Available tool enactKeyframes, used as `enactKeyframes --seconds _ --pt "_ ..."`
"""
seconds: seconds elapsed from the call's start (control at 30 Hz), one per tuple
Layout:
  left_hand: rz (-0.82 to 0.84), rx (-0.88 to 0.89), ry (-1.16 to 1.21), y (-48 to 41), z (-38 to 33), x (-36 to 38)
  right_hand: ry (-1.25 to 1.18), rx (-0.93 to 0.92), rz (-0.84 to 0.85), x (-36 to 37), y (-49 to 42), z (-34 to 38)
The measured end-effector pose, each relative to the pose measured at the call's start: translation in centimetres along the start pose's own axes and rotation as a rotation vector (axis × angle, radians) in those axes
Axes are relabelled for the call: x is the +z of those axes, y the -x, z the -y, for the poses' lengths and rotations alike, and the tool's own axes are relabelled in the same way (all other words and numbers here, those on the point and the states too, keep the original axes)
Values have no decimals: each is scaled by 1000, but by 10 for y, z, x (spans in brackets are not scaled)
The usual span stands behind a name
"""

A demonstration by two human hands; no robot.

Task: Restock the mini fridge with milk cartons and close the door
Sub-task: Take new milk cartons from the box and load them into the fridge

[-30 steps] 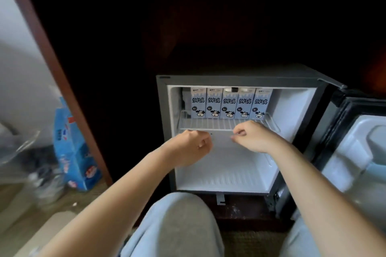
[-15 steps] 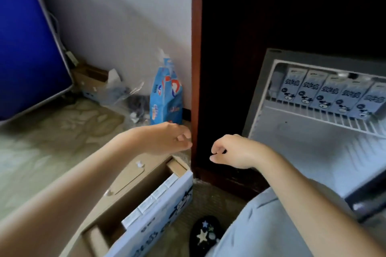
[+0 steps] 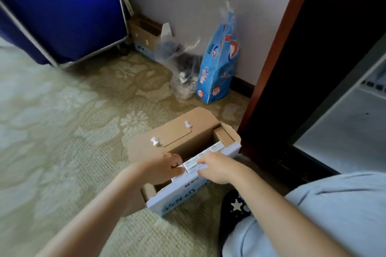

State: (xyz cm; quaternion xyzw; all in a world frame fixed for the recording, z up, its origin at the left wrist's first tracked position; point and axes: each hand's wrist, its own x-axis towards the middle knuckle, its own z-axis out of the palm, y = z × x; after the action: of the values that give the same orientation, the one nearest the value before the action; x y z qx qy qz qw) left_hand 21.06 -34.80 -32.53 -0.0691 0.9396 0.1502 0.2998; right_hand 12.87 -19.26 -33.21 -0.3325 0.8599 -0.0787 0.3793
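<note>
Carpet in a pale green leaf pattern covers the floor, and at the far left a deep-blue fabric cart on a metal frame stands against the wall. Right of it a small open cardboard box sits at the foot of the wall. Next come a crumpled clear plastic bag and an upright blue packet with red and white print. Nearer the person, in the middle of the floor, lies an open cardboard case, brown inside, white and blue on its near outer wall, its flap folded back with two white plastic studs on it. The left hand reaches into the case, its fingers curled and its thumb pinching the left end of the milk cartons. These stand in a single row along the near wall of the case. Only their flat white tops with faint grey print show, too blurred to read. The right hand lies over the same row just beside the left hand, fingers bent down over a carton top and thumb against its near side, grasping it; whether both hands hold one carton or two I cannot tell. Below the right forearm a dark slipper with white stars shows beside a knee in light blue cloth. Further right rises the reddish-brown wooden cabinet frame, and at the right edge the mini fridge shows its grey rim, white inside and a bit of wire shelf, well apart from the case.
</note>
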Motion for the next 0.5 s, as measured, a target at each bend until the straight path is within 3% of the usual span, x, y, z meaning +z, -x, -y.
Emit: enactKeyframes --seconds 0.2,0.5 --pt "17 -100 129 -18 29 56 181 -55 -35 19 -27 -9" --pt "-168 -189 193 -37 3 103 426 -152 -41 31 -62 -12"
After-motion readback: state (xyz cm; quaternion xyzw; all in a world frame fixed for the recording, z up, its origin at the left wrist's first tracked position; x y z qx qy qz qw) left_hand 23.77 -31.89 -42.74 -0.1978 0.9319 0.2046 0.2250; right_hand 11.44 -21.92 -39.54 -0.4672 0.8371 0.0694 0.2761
